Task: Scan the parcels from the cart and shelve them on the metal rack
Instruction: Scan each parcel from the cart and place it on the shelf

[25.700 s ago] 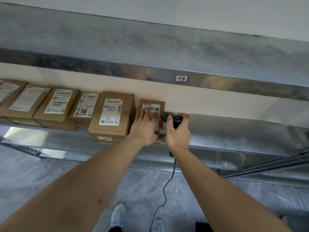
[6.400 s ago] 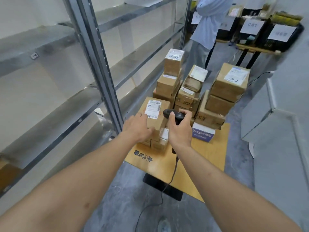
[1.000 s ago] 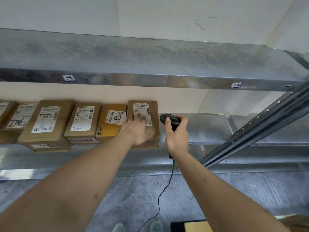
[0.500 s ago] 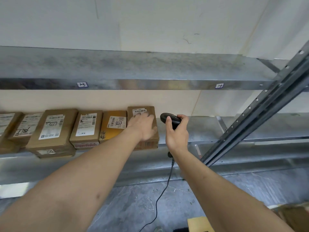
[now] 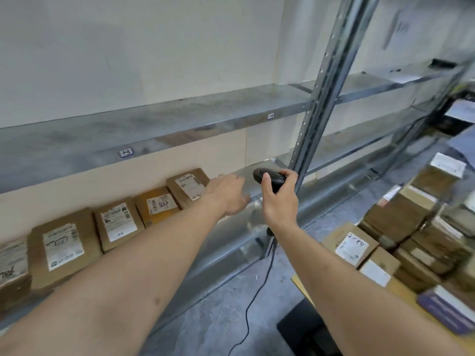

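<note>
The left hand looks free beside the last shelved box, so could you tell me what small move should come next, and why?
Probably swing the left hand right to the brown cardboard parcels stacked on the cart and take one. It is open and holds nothing, the rightmost brown cardboard box already lies on the metal shelf, and the right hand grips the black handheld scanner.

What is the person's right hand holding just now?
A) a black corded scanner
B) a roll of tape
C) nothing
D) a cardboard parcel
A: the right hand grips a black scanner, its cord hanging toward the floor; the left hand is empty.
</note>
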The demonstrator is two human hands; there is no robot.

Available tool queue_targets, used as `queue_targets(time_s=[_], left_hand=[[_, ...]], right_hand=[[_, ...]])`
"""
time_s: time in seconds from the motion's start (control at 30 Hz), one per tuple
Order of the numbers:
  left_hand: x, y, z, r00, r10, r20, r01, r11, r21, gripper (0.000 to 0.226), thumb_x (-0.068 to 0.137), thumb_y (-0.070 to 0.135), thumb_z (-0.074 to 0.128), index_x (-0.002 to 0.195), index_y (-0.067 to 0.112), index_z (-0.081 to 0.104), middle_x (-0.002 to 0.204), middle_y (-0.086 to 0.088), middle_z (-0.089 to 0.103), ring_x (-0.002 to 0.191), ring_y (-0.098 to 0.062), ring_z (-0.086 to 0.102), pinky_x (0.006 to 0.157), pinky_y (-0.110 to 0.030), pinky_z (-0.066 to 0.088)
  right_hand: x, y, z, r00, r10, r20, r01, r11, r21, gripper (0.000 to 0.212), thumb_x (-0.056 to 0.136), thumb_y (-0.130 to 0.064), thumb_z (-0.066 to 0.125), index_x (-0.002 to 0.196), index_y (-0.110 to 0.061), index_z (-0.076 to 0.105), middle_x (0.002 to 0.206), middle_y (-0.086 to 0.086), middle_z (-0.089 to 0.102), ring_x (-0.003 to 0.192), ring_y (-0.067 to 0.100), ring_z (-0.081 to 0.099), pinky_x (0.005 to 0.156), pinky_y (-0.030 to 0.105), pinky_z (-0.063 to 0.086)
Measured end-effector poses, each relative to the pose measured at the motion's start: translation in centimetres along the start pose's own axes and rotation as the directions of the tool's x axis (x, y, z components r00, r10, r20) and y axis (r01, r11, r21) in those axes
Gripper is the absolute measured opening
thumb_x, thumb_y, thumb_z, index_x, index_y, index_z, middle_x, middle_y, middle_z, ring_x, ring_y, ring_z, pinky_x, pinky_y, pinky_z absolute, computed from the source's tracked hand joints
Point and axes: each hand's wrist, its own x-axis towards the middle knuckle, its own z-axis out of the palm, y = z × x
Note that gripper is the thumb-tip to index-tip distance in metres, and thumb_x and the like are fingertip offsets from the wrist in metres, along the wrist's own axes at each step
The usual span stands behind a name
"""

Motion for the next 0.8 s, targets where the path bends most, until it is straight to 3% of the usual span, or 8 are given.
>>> queue_targets(time_s=[0.2, 0.33, 0.4, 0.67, 0.8], left_hand=[[-1.8, 6.6, -1.1, 0.982, 0.187, -0.009, -0.187, 0.982, 0.024, 0.045, 0.101, 0.050, 0.053, 0.132, 0.017, 0.058, 0.136, -0.007, 0.059, 0.127, -0.034, 0.056, 0.099, -0.046, 0.048], [-2.0, 12.0, 0.4, 0.952, 0.306, 0.002, -0.306, 0.952, 0.013, 0.047, 0.100, 0.053, 0.052, 0.132, 0.019, 0.059, 0.136, -0.005, 0.060, 0.126, -0.033, 0.057, 0.101, -0.047, 0.049], [-2.0, 15.0, 1.5, 0.933, 0.358, 0.035, -0.359, 0.933, 0.030, 0.051, 0.101, 0.052, 0.052, 0.137, 0.017, 0.056, 0.140, -0.006, 0.058, 0.129, -0.033, 0.055, 0.105, -0.049, 0.047], [-2.7, 27.6, 6.1, 0.900, 0.417, 0.123, -0.418, 0.908, -0.020, 0.057, 0.100, 0.051, 0.053, 0.146, 0.017, 0.052, 0.147, -0.005, 0.055, 0.133, -0.031, 0.053, 0.108, -0.049, 0.047], [-2.7, 32.2, 8.7, 0.891, 0.423, 0.166, -0.421, 0.906, -0.047, 0.056, 0.099, 0.050, 0.054, 0.144, 0.017, 0.054, 0.139, -0.004, 0.059, 0.128, -0.031, 0.056, 0.104, -0.050, 0.049]], right_hand=[[-3.7, 1.1, -6.8, 0.986, 0.028, -0.166, -0.033, 0.999, -0.029, 0.033, 0.106, -0.050, 0.051, 0.130, -0.031, 0.039, 0.112, 0.001, 0.066, 0.096, 0.025, 0.064, 0.078, 0.036, 0.045], [-5.3, 3.6, -12.0, 0.956, 0.088, -0.279, -0.102, 0.994, -0.036, 0.031, 0.104, -0.054, 0.052, 0.126, -0.036, 0.039, 0.105, -0.004, 0.062, 0.095, 0.025, 0.064, 0.084, 0.046, 0.053], [-6.0, 5.1, -14.8, 0.941, 0.111, -0.320, -0.130, 0.991, -0.038, 0.028, 0.104, -0.053, 0.052, 0.124, -0.038, 0.037, 0.105, -0.007, 0.060, 0.095, 0.024, 0.062, 0.083, 0.041, 0.049], [-7.6, 11.4, -25.7, 0.890, 0.191, -0.414, -0.231, 0.972, -0.050, 0.028, 0.105, -0.050, 0.052, 0.124, -0.036, 0.039, 0.113, -0.002, 0.066, 0.097, 0.024, 0.063, 0.082, 0.038, 0.047], [-7.6, 14.7, -30.1, 0.881, 0.227, -0.415, -0.269, 0.962, -0.043, 0.027, 0.106, -0.048, 0.052, 0.125, -0.036, 0.038, 0.115, -0.002, 0.066, 0.099, 0.024, 0.062, 0.083, 0.036, 0.044]])
